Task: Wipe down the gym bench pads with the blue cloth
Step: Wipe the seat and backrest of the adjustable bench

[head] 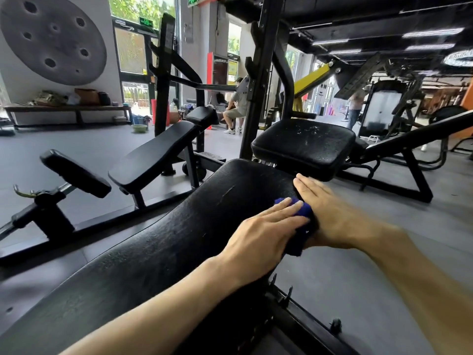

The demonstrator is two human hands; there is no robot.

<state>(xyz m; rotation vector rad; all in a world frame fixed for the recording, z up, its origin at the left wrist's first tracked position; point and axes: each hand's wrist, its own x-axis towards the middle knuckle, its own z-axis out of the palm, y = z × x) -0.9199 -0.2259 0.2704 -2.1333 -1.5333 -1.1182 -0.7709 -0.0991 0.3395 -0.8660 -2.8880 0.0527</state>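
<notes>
Gym floor grey, black racks and benches all round, seated person (236,103) far back by glass doors. Long black textured bench pad (158,242) runs up centre of view toward square black seat pad (304,147). Blue cloth (298,226) bunched at long pad's right edge, near top end. Left hand (263,239) flat on cloth, fingers straight and together, pressing. Right hand (330,216) against pad's right side, fingers extended, touching cloth's far side.
</notes>
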